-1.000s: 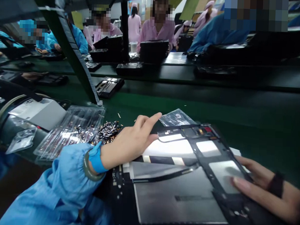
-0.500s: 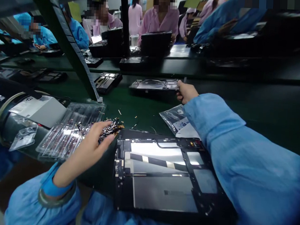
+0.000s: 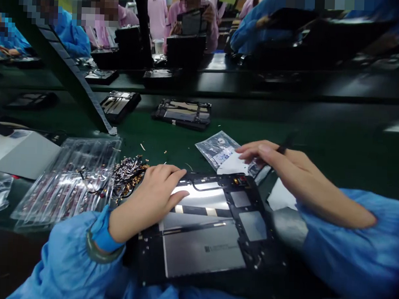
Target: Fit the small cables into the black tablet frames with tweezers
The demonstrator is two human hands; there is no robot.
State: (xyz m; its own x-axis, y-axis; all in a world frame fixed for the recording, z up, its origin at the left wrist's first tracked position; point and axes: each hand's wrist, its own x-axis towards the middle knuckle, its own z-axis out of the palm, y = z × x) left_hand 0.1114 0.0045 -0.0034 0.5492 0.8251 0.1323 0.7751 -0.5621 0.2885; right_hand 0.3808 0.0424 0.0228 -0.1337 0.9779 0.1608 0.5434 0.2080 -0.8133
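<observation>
Directly before me lies an opened tablet [image 3: 202, 254] with its inside facing up, showing a grey battery, metal plates and a dark strip with pale bands. My left hand [image 3: 162, 183] rests over its upper left edge, fingers stretched out and thumb apart, holding nothing. Above the upper right corner, my right hand [image 3: 274, 158] is closed around a dark slim tool [image 3: 288, 143], which is blurred; its exact kind is not clear. Beneath that hand are a clear plastic bag [image 3: 212, 145] with a label and a white piece [image 3: 230, 164].
To the left are a heap of small flex-cable parts [image 3: 130, 171], stacked clear plastic trays [image 3: 67, 184] and a white box [image 3: 22, 152]. More opened tablets [image 3: 184, 114] lie farther back on the green bench. A slanted post [image 3: 74, 71] rises at left. Co-workers sit opposite.
My right hand has let go of the tablet farther back and come nearer, over the bag. My left hand has moved right onto the near tablet's edge. The view has shifted right.
</observation>
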